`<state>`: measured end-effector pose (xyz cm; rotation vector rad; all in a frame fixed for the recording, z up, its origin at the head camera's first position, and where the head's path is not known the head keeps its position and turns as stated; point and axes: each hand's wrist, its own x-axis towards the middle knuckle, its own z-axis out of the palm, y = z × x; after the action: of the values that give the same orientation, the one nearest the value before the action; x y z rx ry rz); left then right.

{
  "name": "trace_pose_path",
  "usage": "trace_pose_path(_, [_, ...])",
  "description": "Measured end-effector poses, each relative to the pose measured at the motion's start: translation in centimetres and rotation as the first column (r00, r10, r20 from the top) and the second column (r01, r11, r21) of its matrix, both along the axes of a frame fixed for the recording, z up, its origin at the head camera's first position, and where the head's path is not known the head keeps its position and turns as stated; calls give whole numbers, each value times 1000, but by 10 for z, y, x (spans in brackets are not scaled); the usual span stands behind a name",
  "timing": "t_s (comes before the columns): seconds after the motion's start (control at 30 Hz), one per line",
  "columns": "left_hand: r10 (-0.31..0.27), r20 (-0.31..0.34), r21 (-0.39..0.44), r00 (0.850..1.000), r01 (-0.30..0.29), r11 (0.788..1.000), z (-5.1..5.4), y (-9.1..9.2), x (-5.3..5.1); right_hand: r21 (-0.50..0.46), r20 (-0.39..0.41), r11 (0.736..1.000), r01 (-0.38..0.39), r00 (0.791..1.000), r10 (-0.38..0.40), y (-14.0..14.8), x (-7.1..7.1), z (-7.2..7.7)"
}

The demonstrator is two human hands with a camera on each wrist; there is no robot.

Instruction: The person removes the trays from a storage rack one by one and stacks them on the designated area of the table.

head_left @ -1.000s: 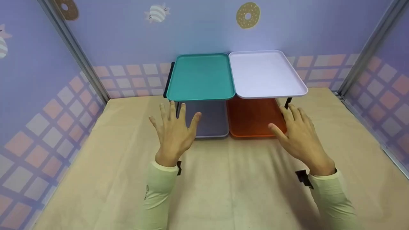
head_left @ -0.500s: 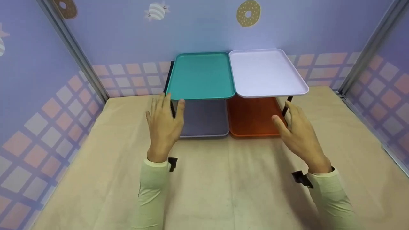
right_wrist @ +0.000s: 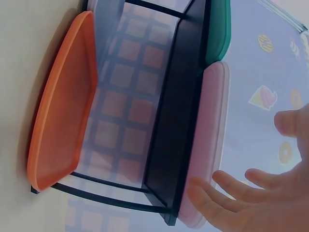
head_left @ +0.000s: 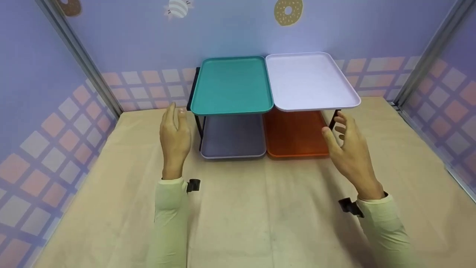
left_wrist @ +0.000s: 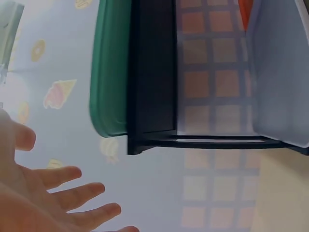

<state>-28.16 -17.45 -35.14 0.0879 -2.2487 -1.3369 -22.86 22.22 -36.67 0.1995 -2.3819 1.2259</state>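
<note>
A black two-tier rack (left_wrist: pixel 152 72) carries a teal tray (head_left: pixel 232 85) and a white tray (head_left: pixel 312 81) side by side on top. On its lower level lie a grey tray (head_left: pixel 234 136) and an orange tray (head_left: pixel 297 134). My left hand (head_left: pixel 175 143) hovers just left of the rack's front corner, fingers extended, thumb toward the rack, holding nothing. At the front right corner is my right hand (head_left: pixel 349 152), its fingers loosely bent and nothing in its grasp. In the right wrist view its fingertips (right_wrist: pixel 198 191) overlap the white tray's edge; whether they touch it I cannot tell.
The rack stands on a beige-covered table (head_left: pixel 230 216) against a patterned back wall (head_left: pixel 230 26). Side walls with metal corner posts (head_left: pixel 80 63) close in the left and right. Each wrist wears a small black camera mount (head_left: pixel 350 207).
My left hand has moved left, away from the front of the teal tray, and turned onto its edge with fingers closer together. The right hand has turned slightly, staying near the right corner.
</note>
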Motion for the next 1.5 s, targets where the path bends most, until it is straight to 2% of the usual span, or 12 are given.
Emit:
trace_pose_path(0.17, [-13, 5, 67, 1000, 12, 998, -6, -1, -7, -76, 28, 997, 11, 1000, -9, -1, -2, -3])
trace_pose_path(0.33, [-59, -6, 121, 998, 59, 991, -12, -3, -14, -156, 95, 988, 13, 995, 2, -1, -4, -5])
trace_pose_path(0.43, [-97, 6, 138, 995, 95, 986, -17, -4, -19, -241, 133, 971, 2, 991, 31, -2, -6, -6])
trace_pose_path(0.5, [-129, 16, 155, 992, 125, 980, -21, -5, -21, -328, 144, 944, -14, 987, 64, -3, -8, -7])
trace_pose_path(0.6, [-174, 28, 174, 984, 167, 971, -25, -6, -26, -503, 138, 863, -52, 981, 140, -6, -13, -6])
trace_pose_path(0.7, [-210, 36, 188, 977, 200, 962, -29, -5, -28, -678, 143, 731, -72, 963, 228, -6, -18, -5])
trace_pose_path(0.83, [-248, 42, 202, 968, 234, 951, -32, -1, -29, -816, 158, 575, -62, 933, 324, -6, -27, -2])
trace_pose_path(0.97, [-267, 45, 215, 963, 252, 944, -33, 1, -32, -877, 150, 477, -55, 912, 382, -8, -41, 1])
trace_pose_path(1.13, [-256, 33, 246, 966, 240, 939, -38, 2, -37, -940, 97, 338, -46, 914, 393, -15, -56, 6])
trace_pose_path(1.23, [-246, 23, 273, 969, 231, 934, -40, 3, -40, -959, 72, 280, -38, 925, 372, -20, -62, 7])
trace_pose_path(1.27, [-243, 22, 277, 970, 227, 934, -41, 3, -40, -962, 69, 271, -34, 929, 363, -21, -64, 7])
trace_pose_path(1.5, [-238, -23, 304, 971, 234, 924, -39, 2, -46, -970, 57, 241, -19, 950, 307, -26, -73, 8])
